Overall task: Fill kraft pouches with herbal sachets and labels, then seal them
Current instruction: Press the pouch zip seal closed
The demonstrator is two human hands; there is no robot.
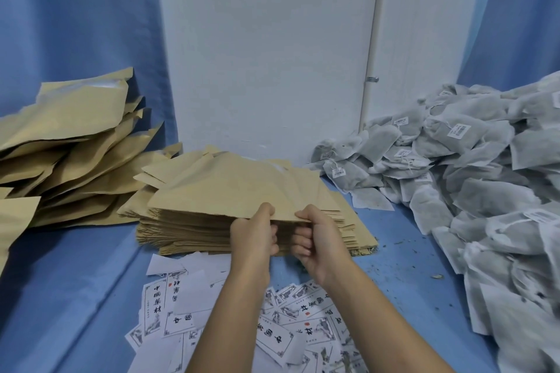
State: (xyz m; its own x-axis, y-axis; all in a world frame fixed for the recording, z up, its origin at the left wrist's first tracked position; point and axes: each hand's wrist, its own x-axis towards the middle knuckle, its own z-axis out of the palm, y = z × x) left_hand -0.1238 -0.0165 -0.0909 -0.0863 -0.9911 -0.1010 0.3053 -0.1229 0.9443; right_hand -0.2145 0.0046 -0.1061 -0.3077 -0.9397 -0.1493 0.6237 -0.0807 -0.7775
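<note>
A thick stack of flat, empty kraft pouches (194, 230) lies in the middle of the blue table. The top kraft pouch (230, 188) is lifted at its near edge. My left hand (254, 233) pinches that edge with thumb on top and fingers curled underneath. My right hand (315, 236) pinches the same edge just to the right, thumb on top. White printed labels (181, 306) lie scattered in front of the stack, partly under my forearms. A big heap of grey herbal sachets (472, 179) with small tags fills the right side.
A loose pile of bulging kraft pouches (75, 145) sits at the left, reaching the table's left edge. A white board (272, 54) stands behind the stack against blue curtains. Herb crumbs speckle the blue cloth (403, 257) between the stack and the sachets.
</note>
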